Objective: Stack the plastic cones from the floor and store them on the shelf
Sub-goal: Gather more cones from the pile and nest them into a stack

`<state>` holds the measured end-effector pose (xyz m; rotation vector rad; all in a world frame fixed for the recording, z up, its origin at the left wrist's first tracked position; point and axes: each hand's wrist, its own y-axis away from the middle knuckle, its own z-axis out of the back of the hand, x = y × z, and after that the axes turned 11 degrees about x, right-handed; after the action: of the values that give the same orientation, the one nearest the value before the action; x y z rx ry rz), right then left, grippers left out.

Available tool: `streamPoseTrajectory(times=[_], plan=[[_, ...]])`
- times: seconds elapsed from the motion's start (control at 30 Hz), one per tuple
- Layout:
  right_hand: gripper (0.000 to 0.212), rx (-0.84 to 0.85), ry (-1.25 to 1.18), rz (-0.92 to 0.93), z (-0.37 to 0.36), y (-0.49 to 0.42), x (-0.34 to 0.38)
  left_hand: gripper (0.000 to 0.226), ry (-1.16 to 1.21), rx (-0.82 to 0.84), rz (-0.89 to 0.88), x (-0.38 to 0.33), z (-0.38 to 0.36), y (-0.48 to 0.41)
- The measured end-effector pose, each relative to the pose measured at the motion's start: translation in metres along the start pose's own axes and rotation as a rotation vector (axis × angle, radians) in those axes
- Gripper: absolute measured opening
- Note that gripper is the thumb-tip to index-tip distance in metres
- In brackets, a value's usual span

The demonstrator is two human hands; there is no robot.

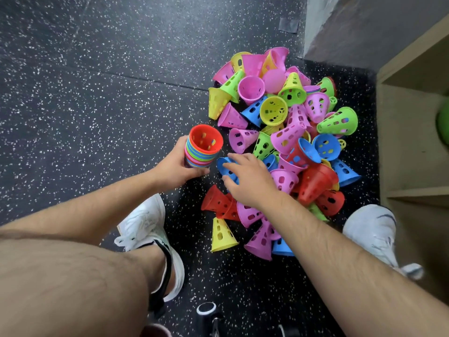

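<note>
Knee (pixel 73 276) at my lower left; ahead, the pile (pixel 286 127) of perforated cones sits on speckled floor (pixel 97 105), shelf (pixel 410 142) bounding its right edge, open floor to the left. My left hand (pixel 173 167) grips a nested stack (pixel 198 158), red cone (pixel 206 139) uppermost, beside the pile. My right hand (pixel 250 183) curls its fingers round a blue cone (pixel 224 166).

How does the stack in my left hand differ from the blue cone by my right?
The stack is many nested cones, mixed colours; the blue cone is single. The left hand holds the stack mouth up; the blue cone lies tipped, the right hand gripping it. Both are perforated.
</note>
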<state>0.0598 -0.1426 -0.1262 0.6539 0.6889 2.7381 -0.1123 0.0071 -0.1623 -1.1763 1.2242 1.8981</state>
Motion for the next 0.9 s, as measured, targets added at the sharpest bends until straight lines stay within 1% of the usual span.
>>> streamPoseTrajectory(times=[0.1,0.17,0.27,0.43,0.5,0.6,0.7,0.77,0.83,0.9], plan=[[0.052,-0.082,-0.02,-0.006,0.0,0.001,0.002,0.078,-0.005,0.004,-0.005,-0.001,0.0,0.0],[0.059,-0.184,-0.085,-0.009,0.003,0.001,0.001,0.078,-0.018,0.006,-0.011,-0.001,0.0,0.001],[0.072,-0.384,-0.254,-0.032,0.009,0.0,-0.002,0.081,-0.064,0.019,-0.018,-0.002,0.0,0.004],[0.058,-0.684,-0.447,-0.02,0.031,0.004,-0.003,0.088,-0.134,0.03,-0.048,0.0,-0.003,0.008],[0.06,-0.763,-0.505,-0.012,0.04,0.006,0.0,0.088,-0.141,0.033,-0.045,0.001,-0.002,0.008],[0.066,-0.824,-0.613,0.011,0.054,0.008,0.008,0.088,-0.137,0.037,-0.033,0.0,-0.002,0.009],[0.067,-0.803,-0.588,0.072,0.06,0.009,0.017,0.088,-0.113,0.038,-0.028,0.0,-0.001,0.009],[0.067,-0.719,-0.538,0.117,0.058,0.009,0.024,0.087,-0.107,0.037,-0.034,-0.001,-0.001,0.01],[0.068,-0.56,-0.463,0.16,0.053,0.008,0.028,0.086,-0.092,0.042,-0.041,-0.001,-0.003,0.011],[0.071,-0.338,-0.353,0.172,0.045,0.006,0.031,0.086,-0.073,0.042,-0.043,-0.001,-0.003,0.012]])
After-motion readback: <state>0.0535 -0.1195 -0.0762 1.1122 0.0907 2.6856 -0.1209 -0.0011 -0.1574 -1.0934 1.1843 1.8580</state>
